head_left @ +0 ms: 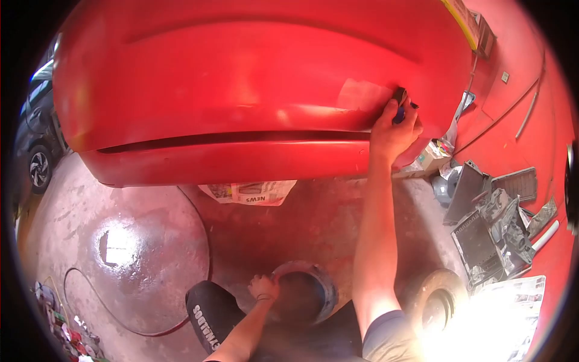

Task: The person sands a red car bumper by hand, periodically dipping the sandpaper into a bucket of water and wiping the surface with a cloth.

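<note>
A large red car panel (241,78) fills the upper part of the head view, with a dark gap running across its lower part. My right hand (395,130) is raised to the panel's right side, its fingers closed round a small dark and blue block (399,107). The block lies against the red surface, beside a paler patch (362,95). Low in the view, my left hand (264,288) is near my knee and the rim of a round tyre-like object (329,289). Its fingers look curled, and whether it holds anything is hidden.
Newspaper (259,193) hangs below the panel. A hose (208,241) curves over the floor at left. Dark plastic parts (482,241) lie at right, near a tyre (428,289) and a newspaper sheet (531,295). A dark car (39,139) stands far left.
</note>
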The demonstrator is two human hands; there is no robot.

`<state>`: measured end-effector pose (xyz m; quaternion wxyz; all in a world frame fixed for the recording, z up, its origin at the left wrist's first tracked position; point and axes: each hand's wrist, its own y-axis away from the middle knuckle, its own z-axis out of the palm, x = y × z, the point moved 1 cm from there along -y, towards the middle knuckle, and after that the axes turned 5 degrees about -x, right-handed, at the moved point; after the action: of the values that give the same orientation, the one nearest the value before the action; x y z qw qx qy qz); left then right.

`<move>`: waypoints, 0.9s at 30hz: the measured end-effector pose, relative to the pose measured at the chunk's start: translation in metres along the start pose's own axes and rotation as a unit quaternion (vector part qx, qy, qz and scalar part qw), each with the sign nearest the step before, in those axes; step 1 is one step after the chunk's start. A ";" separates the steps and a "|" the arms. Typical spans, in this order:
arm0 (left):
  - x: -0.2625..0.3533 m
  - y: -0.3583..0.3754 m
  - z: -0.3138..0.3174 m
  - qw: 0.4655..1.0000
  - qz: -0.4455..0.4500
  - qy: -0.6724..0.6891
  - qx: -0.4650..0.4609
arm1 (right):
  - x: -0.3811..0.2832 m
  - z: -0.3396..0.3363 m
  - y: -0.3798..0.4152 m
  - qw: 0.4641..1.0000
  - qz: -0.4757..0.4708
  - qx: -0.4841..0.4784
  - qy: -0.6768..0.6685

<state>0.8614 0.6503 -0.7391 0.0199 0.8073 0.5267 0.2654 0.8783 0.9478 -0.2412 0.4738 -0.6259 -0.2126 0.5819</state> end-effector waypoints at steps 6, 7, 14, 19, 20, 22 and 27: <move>0.001 0.002 0.001 0.999 0.014 0.003 0.032 | -0.069 -0.004 0.052 0.956 -0.281 -0.063 0.059; -0.001 0.004 0.001 1.000 0.009 0.000 0.020 | -0.062 -0.010 0.048 0.943 -0.305 -0.098 0.086; 0.004 0.001 -0.008 1.000 0.010 0.011 -0.002 | -0.047 0.023 0.037 0.981 -0.171 0.036 0.083; -0.004 0.004 -0.008 1.000 0.000 0.002 0.003 | -0.072 -0.001 0.044 0.942 -0.321 -0.070 0.068; -0.003 0.005 -0.006 1.000 0.005 0.005 0.002 | -0.049 -0.007 0.029 0.958 -0.271 -0.037 0.085; 0.001 0.004 -0.007 1.000 0.011 0.010 -0.013 | 0.007 -0.004 0.000 0.983 -0.123 0.001 0.132; 0.005 0.008 -0.018 0.999 0.007 0.024 -0.034 | -0.060 0.012 0.047 0.983 -0.157 -0.013 0.089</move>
<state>0.8611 0.6463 -0.7190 0.0330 0.8033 0.5117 0.3030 0.8402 0.8817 -0.2473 0.5684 -0.6402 -0.2727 0.4390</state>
